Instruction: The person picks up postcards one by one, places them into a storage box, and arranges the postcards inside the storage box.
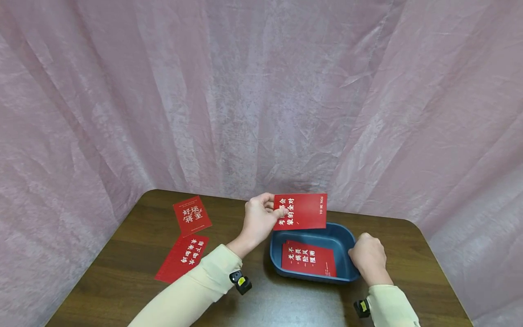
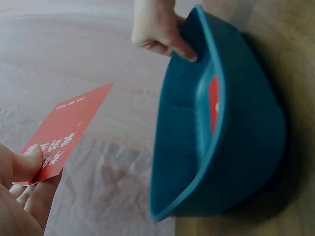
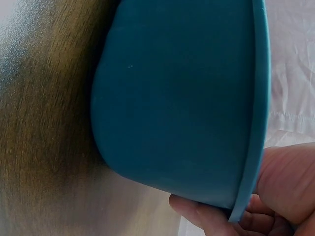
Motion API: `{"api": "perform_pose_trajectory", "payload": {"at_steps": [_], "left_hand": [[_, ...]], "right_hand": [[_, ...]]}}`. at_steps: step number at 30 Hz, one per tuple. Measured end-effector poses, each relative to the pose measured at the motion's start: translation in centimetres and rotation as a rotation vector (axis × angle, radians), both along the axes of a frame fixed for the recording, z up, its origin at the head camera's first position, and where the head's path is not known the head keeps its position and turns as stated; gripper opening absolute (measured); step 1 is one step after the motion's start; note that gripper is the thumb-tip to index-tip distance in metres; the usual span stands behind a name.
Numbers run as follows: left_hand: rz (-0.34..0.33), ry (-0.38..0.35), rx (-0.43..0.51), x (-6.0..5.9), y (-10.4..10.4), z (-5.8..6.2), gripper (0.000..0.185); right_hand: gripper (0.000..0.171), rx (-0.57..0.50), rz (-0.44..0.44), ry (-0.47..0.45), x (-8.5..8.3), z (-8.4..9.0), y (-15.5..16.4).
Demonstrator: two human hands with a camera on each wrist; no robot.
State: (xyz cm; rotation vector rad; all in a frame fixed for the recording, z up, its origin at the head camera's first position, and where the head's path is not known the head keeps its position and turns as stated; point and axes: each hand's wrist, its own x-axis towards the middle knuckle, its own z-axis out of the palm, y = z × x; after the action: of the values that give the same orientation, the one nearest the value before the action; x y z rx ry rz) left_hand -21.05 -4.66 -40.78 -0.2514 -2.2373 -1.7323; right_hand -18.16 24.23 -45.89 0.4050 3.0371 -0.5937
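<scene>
Left hand (image 1: 258,221): grip pinched on a red card (image 1: 301,211), thumb on the printed face and fingers behind, at the card's left end. Card held flat-on toward the head camera, white characters and small "TO BE NO.1" lettering readable, raised just above the far left rim of a blue tray (image 1: 345,236) and not touching it. From the left wrist view, same card (image 2: 61,132) seen edge-on and slanting away, thumb tip (image 2: 30,156) pressed onto the print, clear air between card and tray (image 2: 182,147).

Right hand (image 1: 369,259): grip clenched round the tray's right rim, knuckles up in the head view, fingers curled over the edge. From the left wrist view, that hand (image 2: 160,29) visible at the far end, one finger hooked inside the wall. From the right wrist view, only the tray's outer underside (image 3: 182,98) and rim, with fingers (image 3: 206,216) tucked beneath the lip; inside of the tray hidden there.

Inside the tray, a second red card (image 1: 309,258) lying flat on the bottom, text up; in the left wrist view just a red sliver (image 2: 213,101) past the wall.

Tray resting on the dark wooden surface (image 1: 122,268). Well to the left, two more red cards on that surface, one farther (image 1: 192,215), one nearer (image 1: 182,257), corners close together; seen in the head view only. Pink cloth backdrop (image 1: 261,91) hanging behind and at both sides.
</scene>
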Motion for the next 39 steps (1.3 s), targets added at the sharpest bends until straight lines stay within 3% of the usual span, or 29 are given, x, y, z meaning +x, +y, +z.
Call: {"api": "perform_pose_trajectory", "payload": {"at_steps": [5,17,23,29,39], "left_hand": [[-0.012,-0.042,-0.006,0.3,1.0,-1.0,0.022],[-0.065,-0.116,-0.125,1.1,3.4,-3.4,0.021],[-0.059,-0.166,-0.189,1.5,4.4,-4.7,0.020],[-0.047,-0.149,-0.277,1.8,5.2,-5.3,0.025],[-0.027,-0.242,-0.415,2.4,5.9,-5.9,0.040]], "right_hand": [[0.016,-0.010,0.002,-0.004,0.0,0.0,-0.1],[0.017,-0.006,0.000,-0.013,-0.1,0.1,0.1],[0.020,-0.010,0.000,-0.029,0.0,0.1,0.3],[0.019,-0.005,-0.004,-0.026,0.0,0.3,0.3],[0.019,-0.008,-0.005,-0.022,0.3,0.3,0.2]]}}
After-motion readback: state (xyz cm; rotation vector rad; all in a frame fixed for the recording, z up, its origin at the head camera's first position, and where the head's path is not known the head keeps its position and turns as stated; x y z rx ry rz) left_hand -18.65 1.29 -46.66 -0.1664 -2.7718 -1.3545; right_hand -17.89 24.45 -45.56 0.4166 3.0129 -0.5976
